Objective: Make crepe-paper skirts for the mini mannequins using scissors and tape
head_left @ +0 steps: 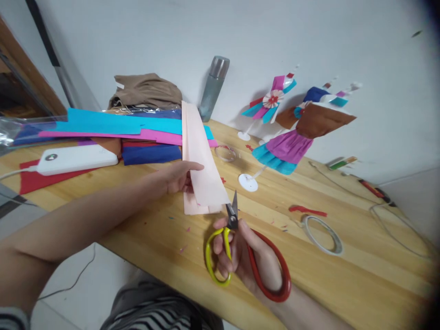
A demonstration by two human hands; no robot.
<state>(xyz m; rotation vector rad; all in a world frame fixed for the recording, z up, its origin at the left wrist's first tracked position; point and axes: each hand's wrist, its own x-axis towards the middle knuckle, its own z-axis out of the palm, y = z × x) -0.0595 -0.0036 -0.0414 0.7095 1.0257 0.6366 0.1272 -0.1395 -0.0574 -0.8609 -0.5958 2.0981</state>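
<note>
My left hand [184, 178] pinches a long pale pink strip of crepe paper [202, 142], thumb on top and fingers curled underneath. The strip looks folded in layers, and its near end hangs over the table's wooden top. My right hand [237, 252] grips a pair of scissors [233, 222] with one yellow and one red handle loop. Their dark blades are spread apart, and one blade is at the strip's lower right corner. Whether the paper lies between the blades is hard to tell.
Coloured paper sheets [113, 123] and a white power bank [77, 159] lie at left. A grey bottle [215, 87] stands at the back. Paper dresses on stands [248, 182], a tape roll [323, 234], a red paper scrap [307, 211] and a box cutter [376, 191] are to the right.
</note>
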